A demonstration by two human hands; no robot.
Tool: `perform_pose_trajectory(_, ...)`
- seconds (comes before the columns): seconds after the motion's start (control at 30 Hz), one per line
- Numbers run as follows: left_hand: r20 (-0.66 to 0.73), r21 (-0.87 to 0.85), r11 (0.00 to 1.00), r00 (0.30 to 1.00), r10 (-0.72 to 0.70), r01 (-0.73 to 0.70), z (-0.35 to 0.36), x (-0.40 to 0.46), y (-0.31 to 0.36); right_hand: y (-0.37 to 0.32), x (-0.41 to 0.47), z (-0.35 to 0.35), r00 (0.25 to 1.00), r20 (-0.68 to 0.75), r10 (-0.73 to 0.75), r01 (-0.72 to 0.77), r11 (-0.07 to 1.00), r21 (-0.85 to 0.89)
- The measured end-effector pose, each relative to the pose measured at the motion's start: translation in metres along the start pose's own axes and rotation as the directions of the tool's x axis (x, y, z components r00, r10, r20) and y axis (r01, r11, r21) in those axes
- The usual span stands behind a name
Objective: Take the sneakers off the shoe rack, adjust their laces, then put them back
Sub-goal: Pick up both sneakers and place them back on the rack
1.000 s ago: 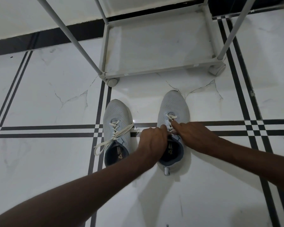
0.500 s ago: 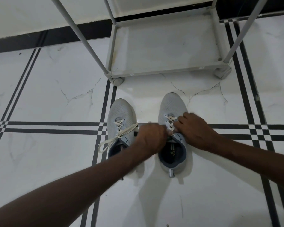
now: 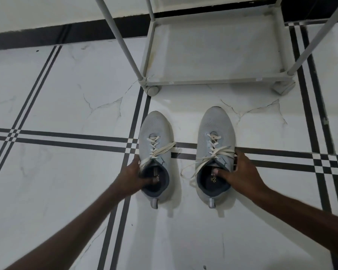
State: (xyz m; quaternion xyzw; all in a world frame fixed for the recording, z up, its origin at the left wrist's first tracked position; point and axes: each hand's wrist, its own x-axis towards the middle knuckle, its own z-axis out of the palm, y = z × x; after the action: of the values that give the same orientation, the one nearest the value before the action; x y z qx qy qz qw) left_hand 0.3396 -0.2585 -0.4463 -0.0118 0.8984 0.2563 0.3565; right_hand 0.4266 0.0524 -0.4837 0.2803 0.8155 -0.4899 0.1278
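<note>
A: What takes up most of the view?

B: The glossy white marble-look tiled floor [image 3: 66,106], crossed by thin black double lines, with a black skirting band along the wall at the top. Next is the pale grey metal-tube shoe rack [image 3: 213,53], standing at the top on small round feet; its bottom shelf is bare.

A: And the sneakers?

B: Two light grey knit sneakers with dark blue-grey collars and cream flat laces sit side by side on the floor, toes towards the rack, just short of its front rail. The left sneaker [image 3: 157,133] lies beside a black floor line; the right sneaker [image 3: 216,125] is a little apart from it, with white tile between them.

A: The hands?

B: The left hand [image 3: 131,180] is clamped on the left sneaker's collar, thumb inside the opening, fingers around the outer side. The right hand [image 3: 244,172] grips the right sneaker likewise, thumb inside, fingers against the outer wall.

A: Any writing?

B: A small pale logo [image 3: 213,179] shows on the right insole, too small to read. The left one is blurred.

A: The laces?

B: Loose on both. The right sneaker's lace ends [image 3: 189,170] trail onto the tile between the shoes.

A: Room around?

B: Open floor lies on every side.
</note>
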Motion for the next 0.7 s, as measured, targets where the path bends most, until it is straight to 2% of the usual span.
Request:
perform_pose_trajectory(0.07, -0.163, 0.047, 0.999, 0.986, 0.016, -0.008, 0.014, 0.003, 0.001, -0.001, 0.003, 0.007, 1.0, -0.022, -0.02, 0.019, 0.998, -0.066)
perform_pose_trajectory(0.13, -0.227, 0.0, 0.998, 0.972, 0.053, -0.055, 0.021, 0.001, 0.009, -0.005, 0.005, 0.013, 0.999, -0.009, -0.034, 0.032, 0.992, -0.124)
perform_pose_trajectory(0.37, -0.188, -0.046, 0.99, 0.974, 0.125, -0.136, 0.029, -0.009, 0.024, -0.033, -0.006, 0.014, 0.996, 0.083, 0.043, -0.031, 0.99, -0.134)
perform_pose_trajectory(0.5, -0.159, -0.1, 0.979, 0.975, 0.158, -0.175, -0.007, -0.053, 0.063, -0.078, -0.041, -0.024, 0.995, 0.066, 0.07, -0.062, 0.991, -0.117)
perform_pose_trajectory(0.7, -0.115, -0.118, 0.973, 0.976, 0.187, -0.2, -0.094, -0.15, 0.142, -0.188, -0.119, -0.117, 1.0, 0.019, 0.018, -0.016, 0.996, -0.093)
